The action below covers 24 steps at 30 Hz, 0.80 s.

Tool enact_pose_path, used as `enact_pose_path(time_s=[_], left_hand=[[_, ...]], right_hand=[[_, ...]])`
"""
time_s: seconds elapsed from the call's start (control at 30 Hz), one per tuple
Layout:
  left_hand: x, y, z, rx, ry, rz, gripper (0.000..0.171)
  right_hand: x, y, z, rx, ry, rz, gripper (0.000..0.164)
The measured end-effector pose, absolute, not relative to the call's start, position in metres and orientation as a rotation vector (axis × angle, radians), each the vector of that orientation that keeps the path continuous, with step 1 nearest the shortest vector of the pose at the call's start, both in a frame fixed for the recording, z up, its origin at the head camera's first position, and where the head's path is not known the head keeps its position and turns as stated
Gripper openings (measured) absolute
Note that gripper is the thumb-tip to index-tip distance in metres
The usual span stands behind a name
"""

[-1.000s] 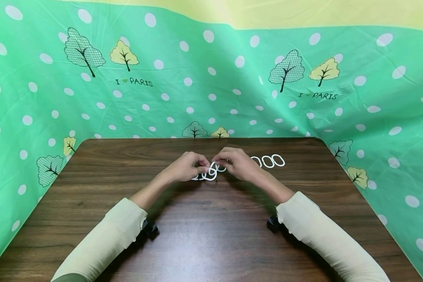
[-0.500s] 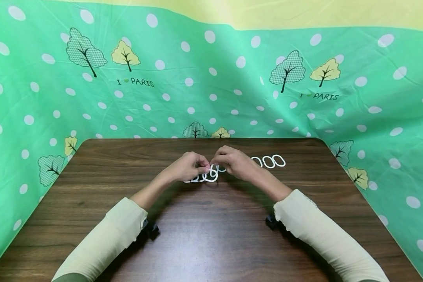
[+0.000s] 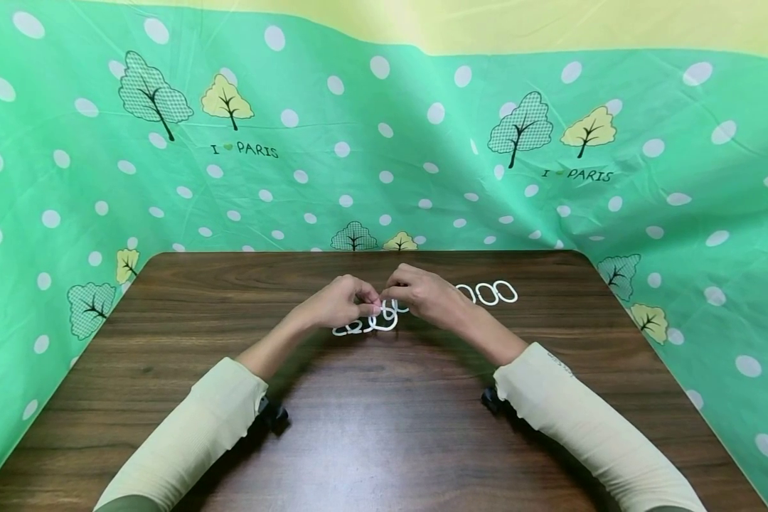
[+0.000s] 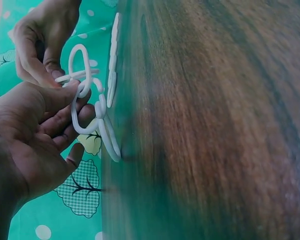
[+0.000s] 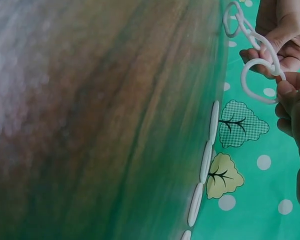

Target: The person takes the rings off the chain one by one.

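My left hand [image 3: 336,304] pinches a white oval chain link [image 4: 76,112] between thumb and fingers. Hooked through that one, more white links [image 3: 353,327] trail down to the table beneath the left hand. My right hand [image 3: 425,295] meets it from the other side, its thumb and forefinger pinching another white link [image 5: 251,95]. The two held links cross each other right at the fingertips, as the right wrist view shows. The exact crossing is partly covered by the fingers.
Several loose white links [image 3: 486,293] lie in a row on the dark wooden table [image 3: 384,412], behind and right of my right hand. A green dotted cloth [image 3: 384,153] hangs around the table's back and sides.
My right hand has shifted slightly left, and the upright link between the hands has tilted and dropped lower. More of the chain shows below my left hand, which stays nearly still.
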State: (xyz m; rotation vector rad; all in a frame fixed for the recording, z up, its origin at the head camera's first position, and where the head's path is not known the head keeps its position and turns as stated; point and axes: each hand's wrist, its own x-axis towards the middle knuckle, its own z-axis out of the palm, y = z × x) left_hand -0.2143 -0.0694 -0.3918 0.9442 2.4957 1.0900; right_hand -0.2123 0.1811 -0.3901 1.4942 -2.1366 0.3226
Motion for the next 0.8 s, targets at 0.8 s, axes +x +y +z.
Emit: enact_pose_path(time_s=[0.8], left_hand=[[-0.2171,-0.0733,-0.3904,0.831,2.252,1.277,0.013]], right_hand=[[-0.2183,0.1768,-0.3856,1.624,-1.863,0.21,0.029]])
